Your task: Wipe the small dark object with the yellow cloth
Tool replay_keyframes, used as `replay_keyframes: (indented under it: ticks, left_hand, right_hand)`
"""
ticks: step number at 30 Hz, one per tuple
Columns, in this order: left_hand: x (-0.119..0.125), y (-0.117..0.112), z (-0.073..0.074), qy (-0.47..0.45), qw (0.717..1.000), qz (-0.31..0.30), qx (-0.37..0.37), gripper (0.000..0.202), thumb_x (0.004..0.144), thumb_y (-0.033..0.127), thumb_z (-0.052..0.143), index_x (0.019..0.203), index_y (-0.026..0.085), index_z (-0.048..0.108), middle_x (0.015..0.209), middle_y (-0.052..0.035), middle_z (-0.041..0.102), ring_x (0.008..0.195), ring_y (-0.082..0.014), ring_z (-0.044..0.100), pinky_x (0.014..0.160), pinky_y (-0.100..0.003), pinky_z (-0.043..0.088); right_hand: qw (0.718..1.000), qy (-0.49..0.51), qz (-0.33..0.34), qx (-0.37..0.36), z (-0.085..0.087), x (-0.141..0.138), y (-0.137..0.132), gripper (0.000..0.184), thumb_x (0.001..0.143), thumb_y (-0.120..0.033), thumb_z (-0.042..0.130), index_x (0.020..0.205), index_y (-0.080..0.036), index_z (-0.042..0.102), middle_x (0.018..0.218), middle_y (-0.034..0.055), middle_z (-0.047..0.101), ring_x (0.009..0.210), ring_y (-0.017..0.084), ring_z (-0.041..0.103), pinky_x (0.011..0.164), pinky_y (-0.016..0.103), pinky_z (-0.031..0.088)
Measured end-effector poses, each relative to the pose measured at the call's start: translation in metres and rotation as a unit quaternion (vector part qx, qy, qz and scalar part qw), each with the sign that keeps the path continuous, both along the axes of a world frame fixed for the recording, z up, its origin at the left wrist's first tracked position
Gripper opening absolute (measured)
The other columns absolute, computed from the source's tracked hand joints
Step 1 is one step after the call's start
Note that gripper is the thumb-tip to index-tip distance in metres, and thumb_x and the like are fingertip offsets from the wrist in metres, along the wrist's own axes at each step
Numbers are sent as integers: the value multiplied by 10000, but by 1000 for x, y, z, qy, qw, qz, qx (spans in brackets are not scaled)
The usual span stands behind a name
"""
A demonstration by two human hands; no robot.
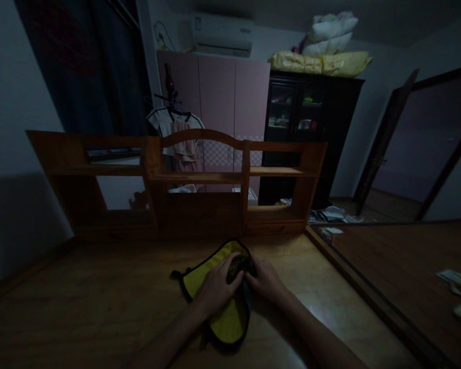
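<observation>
A yellow cloth with a dark border (226, 318) lies on the wooden desk (100, 302) in front of me. A small dark rounded object (238, 265) sits on the cloth near its far end. My left hand (217, 287) rests on the cloth, its fingers curled against the left side of the dark object. From the right, my right hand (264, 279) has its fingertips pressed to the same object. The light is dim and I cannot name the object.
A wooden shelf unit (184, 177) stands along the desk's far edge. Behind it are a pink wardrobe (230, 102), hanging clothes (179, 136) and a dark cabinet (307, 128) with bedding on top. To the right is a second wooden surface (407, 266) with papers (459, 289).
</observation>
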State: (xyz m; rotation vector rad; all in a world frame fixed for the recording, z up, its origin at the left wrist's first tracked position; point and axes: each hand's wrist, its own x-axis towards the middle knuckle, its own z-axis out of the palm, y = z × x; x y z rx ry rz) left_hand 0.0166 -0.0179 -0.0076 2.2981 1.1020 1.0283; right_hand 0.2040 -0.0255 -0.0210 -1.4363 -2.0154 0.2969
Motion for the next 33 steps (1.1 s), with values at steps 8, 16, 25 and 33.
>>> replay_keyframes:
  ticks: [8,16,25,33]
  left_hand:
    - [-1,2,-3,11,1000,4,3,442,912,345,527,1341,275,449,1342,-35,555,1213,-221,543,1055,-376,418]
    - [-1,-1,1,7,1000,-2,1,419,906,318,527,1321,294,475,1334,-27,564,1212,-223,549,1050,-381,428]
    - [-1,0,0,6,1000,-2,5,412,906,315,524,1314,288,479,1342,-35,560,1220,-225,545,1047,-387,432]
    - [0,0,0,6,1000,0,-4,423,908,319,521,1327,283,471,1337,-47,564,1223,-236,544,1056,-407,423]
  right_hand:
    - [1000,-8,-2,-18,1,0,-1,357,889,-274,526,1227,-159,537,1042,100,683,942,251,629,782,300,444]
    - [1000,-12,-10,-25,1,-1,0,305,943,-302,464,1191,-156,565,1039,114,689,952,258,637,809,320,447]
    - [1000,-2,-5,-24,2,-2,-1,272,969,-288,425,1162,-176,581,1008,99,702,918,243,652,781,300,450]
    - [999,-38,-15,-34,1,-2,1,250,950,-239,435,1121,-169,603,994,105,703,920,247,651,773,295,455]
